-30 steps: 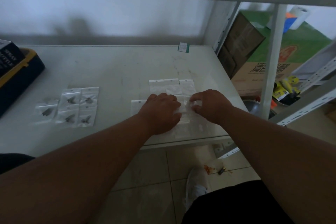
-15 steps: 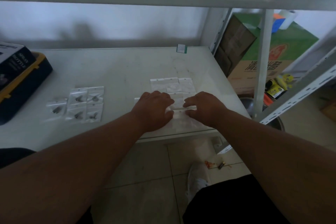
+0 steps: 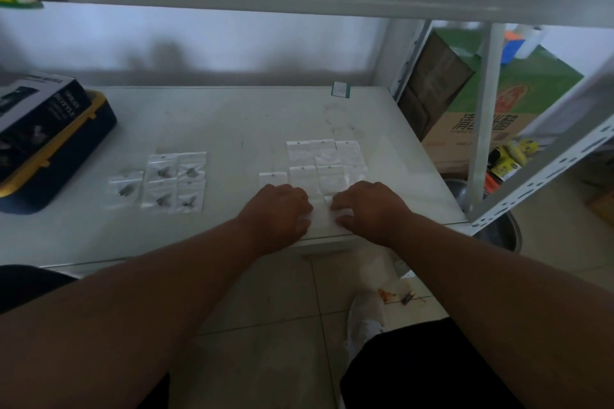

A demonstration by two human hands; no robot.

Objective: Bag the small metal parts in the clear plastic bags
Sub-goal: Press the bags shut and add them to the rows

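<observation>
Several empty clear plastic bags (image 3: 327,159) lie flat in rows on the white table (image 3: 232,123), right of centre. My left hand (image 3: 279,212) and my right hand (image 3: 368,206) rest palm down at the near edge, fingertips pinching one clear bag (image 3: 321,214) between them. I cannot see whether anything is inside it. To the left, several filled bags (image 3: 174,181) each hold a small dark metal part.
A dark box lies on a yellow and navy case (image 3: 53,156) at the table's left edge. A small green-edged card (image 3: 340,90) sits at the back. Right of the table are a white rack post (image 3: 481,129), cardboard boxes (image 3: 465,116) and a metal bowl (image 3: 498,229).
Both hands have slid a little toward the table's near edge, drawing one bag with them. The camera view has shifted slightly rightward across the table.
</observation>
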